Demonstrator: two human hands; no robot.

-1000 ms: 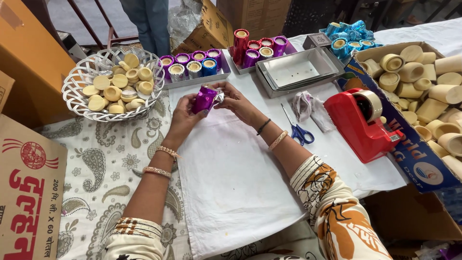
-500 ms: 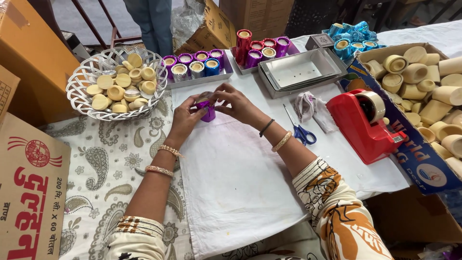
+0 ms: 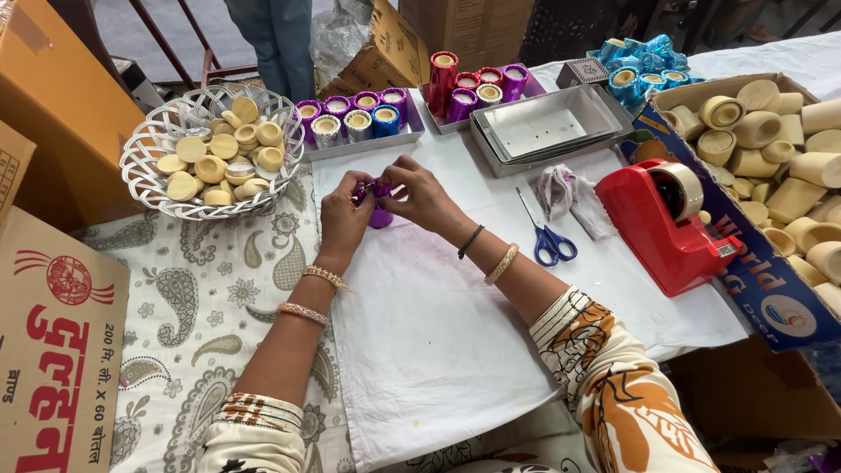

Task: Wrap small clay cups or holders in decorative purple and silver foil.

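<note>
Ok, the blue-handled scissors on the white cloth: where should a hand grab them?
Take the scissors by the blue loops, the end nearest the person, coming from the right hand's side. They lie flat, closed blades pointing away toward the metal trays, with the tape dispenser close on their right.

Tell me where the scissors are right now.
In the head view, the blue-handled scissors lie on the white cloth to the right of the right hand, between it and the red tape dispenser.

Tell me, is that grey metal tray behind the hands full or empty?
Empty. The grey metal tray shows a bare flat bottom, while the narrower tray beside it holds a row of foil-wrapped cups.
</note>
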